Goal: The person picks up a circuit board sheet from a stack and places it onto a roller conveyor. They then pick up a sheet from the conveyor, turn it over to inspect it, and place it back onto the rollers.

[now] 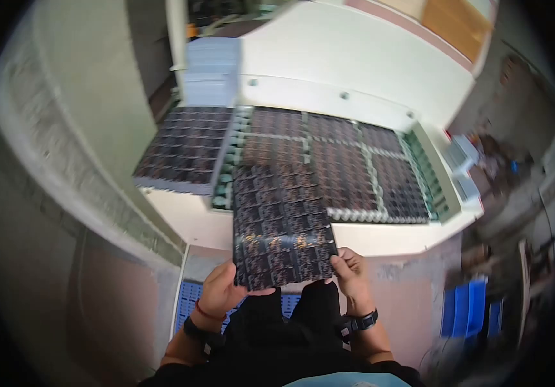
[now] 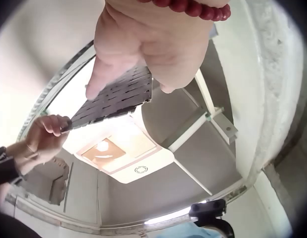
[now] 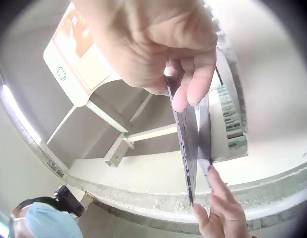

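Both hands hold a dark panel point(image 1: 284, 226) patterned with rows of small circuit-like sections, tilted above the lap. The left hand point(image 1: 222, 288) grips its lower left corner, thumb on the edge. At the lower right corner the right hand point(image 1: 353, 274) pinches the edge between thumb and fingers. In the left wrist view the panel point(image 2: 118, 96) lies between the left hand's point(image 2: 153, 44) thumb and fingers. Seen almost edge-on in the right wrist view, the panel point(image 3: 185, 144) hangs from the right hand point(image 3: 168, 49), its far end at the left hand point(image 3: 223, 213).
Similar panels point(image 1: 367, 168) lie in rows on the green rollers of a white machine point(image 1: 380, 242). More panels point(image 1: 187, 145) rest on a stack at its left, near a wall point(image 1: 97, 122). Blue bins point(image 1: 464, 307) stand on the floor at the right.
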